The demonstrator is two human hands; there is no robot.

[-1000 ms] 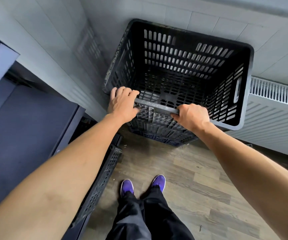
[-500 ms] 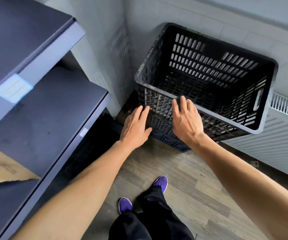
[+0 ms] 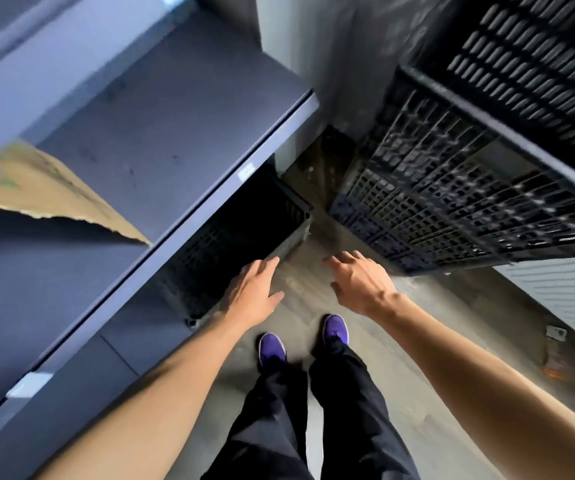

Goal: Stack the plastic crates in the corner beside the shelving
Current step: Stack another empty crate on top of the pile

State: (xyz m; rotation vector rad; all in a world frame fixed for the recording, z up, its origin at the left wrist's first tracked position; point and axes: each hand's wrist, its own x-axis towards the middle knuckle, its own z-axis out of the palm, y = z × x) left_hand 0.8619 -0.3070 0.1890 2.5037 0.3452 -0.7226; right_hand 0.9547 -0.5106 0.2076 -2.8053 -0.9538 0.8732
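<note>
Both hands are hovering empty and spread above the floor: the left hand (image 3: 256, 292) is reaching, fingers loosely extended, toward the near rim of a black plastic crate (image 3: 241, 237) tucked under the lowest shelf at about ten o'clock from it, close to the rim though contact cannot be confirmed, while the right hand (image 3: 360, 284) is hanging open with fingers curled slightly, touching nothing. At one o'clock from the hands, the stacked crates (image 3: 452, 174) are standing in the corner where the pale walls meet, the uppermost sitting on those beneath it, just beside a white radiator (image 3: 563, 296) at three o'clock.

The slatted crate under the shelf looks rigid and light enough for one person, likely dusty rather than slippery; its top rim or side handle slots appear to be the sound places to grip, one hand per side, after sliding it clear of the shelf.

Grey metal shelving (image 3: 161, 140) is filling the nine-to-eleven o'clock side, carrying a torn piece of cardboard (image 3: 37, 188). The person, in dark trousers and purple shoes (image 3: 336, 329), is standing on a wood-look floor (image 3: 452, 341); much of the scene is motion-blurred.
</note>
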